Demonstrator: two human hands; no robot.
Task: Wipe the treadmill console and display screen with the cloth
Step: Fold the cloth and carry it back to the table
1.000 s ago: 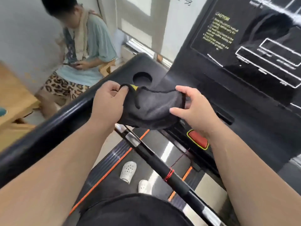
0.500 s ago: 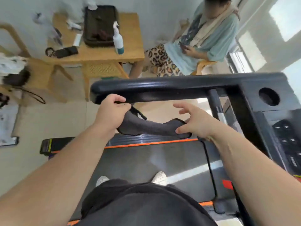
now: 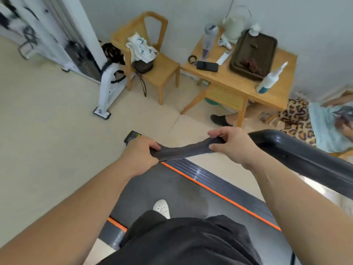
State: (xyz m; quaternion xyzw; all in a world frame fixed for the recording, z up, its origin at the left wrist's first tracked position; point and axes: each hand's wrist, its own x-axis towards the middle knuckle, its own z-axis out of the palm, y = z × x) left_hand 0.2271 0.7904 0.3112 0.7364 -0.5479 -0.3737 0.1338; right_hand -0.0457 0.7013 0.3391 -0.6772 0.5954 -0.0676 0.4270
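Note:
A dark grey cloth [image 3: 183, 150] is stretched flat between my two hands at mid-frame. My left hand [image 3: 140, 150] grips its left end and my right hand [image 3: 232, 144] pinches its right end. The black treadmill handrail [image 3: 298, 150] runs from beside my right hand toward the right edge. Below my hands lies the grey treadmill belt [image 3: 172, 188] with an orange-striped side rail [image 3: 210, 180]. The console and display screen are out of view.
A wooden table [image 3: 238, 81] at upper right holds a dark tray [image 3: 254, 54], a spray bottle [image 3: 270, 79] and a phone [image 3: 207, 66]. A wooden chair [image 3: 152, 60] stands left of it. A seated person [image 3: 324, 125] is at the right edge. White gym equipment [image 3: 84, 54] stands at upper left.
The view has swung left, away from the console, toward the floor and table. Both hands kept hold of the cloth, which went from bunched to pulled taut between them.

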